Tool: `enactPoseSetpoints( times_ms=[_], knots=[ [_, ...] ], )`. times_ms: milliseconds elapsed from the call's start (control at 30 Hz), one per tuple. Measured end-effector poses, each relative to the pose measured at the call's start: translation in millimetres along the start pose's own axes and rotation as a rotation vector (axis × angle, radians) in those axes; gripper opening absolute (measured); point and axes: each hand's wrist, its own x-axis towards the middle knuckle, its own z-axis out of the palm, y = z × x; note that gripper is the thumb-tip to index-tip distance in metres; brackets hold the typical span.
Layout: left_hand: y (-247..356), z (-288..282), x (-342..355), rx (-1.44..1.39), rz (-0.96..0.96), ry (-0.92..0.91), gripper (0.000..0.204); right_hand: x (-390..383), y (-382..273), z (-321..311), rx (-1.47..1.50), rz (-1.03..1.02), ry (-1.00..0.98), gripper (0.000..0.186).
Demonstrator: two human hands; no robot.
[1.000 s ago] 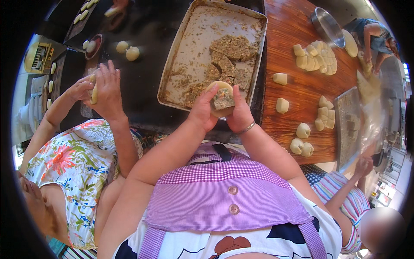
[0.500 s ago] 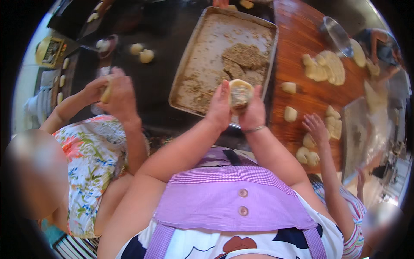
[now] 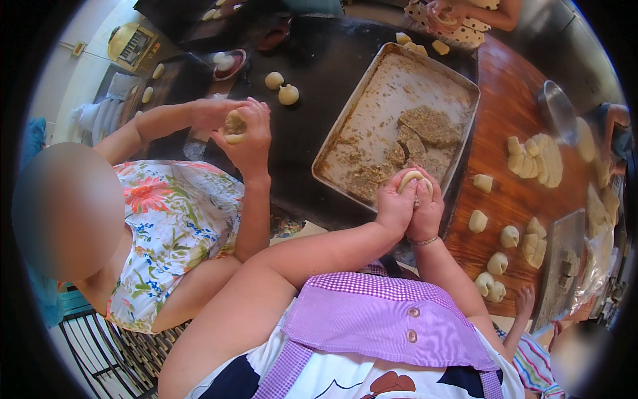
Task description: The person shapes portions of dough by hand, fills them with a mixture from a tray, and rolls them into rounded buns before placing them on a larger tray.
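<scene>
Both my hands are together at the near edge of a metal baking tray (image 3: 372,93). My left hand (image 3: 393,205) and my right hand (image 3: 425,206) are closed around a pale dough round (image 3: 412,178), which is folded up between the fingers and thumbs; some filling shows beneath the thumbs. Beyond them in the tray lies brown, crumbly filling (image 3: 428,130), broken into chunks with smears around it. A bracelet circles my right wrist.
Dough pieces (image 3: 531,159), a steel bowl (image 3: 558,113) and a metal sheet (image 3: 558,266) occupy the wooden table at right. Two dough balls (image 3: 287,94) sit on the black surface. A co-worker (image 3: 246,143) at left holds filled dough; other people work at top and right.
The view has turned, shifting the scene right and down. The dough in my hands, earlier spread with filling showing, has folded up. A co-worker's hand at right has drawn back.
</scene>
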Motion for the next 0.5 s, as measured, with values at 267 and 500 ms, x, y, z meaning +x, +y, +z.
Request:
enactPoseSetpoints(
  times_ms=[267,500],
  knots=[
    [33.2,-6.8,17.4,-0.265,-0.146,-0.303,0.055,19.1,-34.7,3.6,0.534,0.238,-0.068,0.04],
    [15.6,10.3,3.4,-0.041,0.089,-0.083,0.024,5.8,-17.2,5.4,-0.226,-0.262,0.033,0.031]
  ],
)
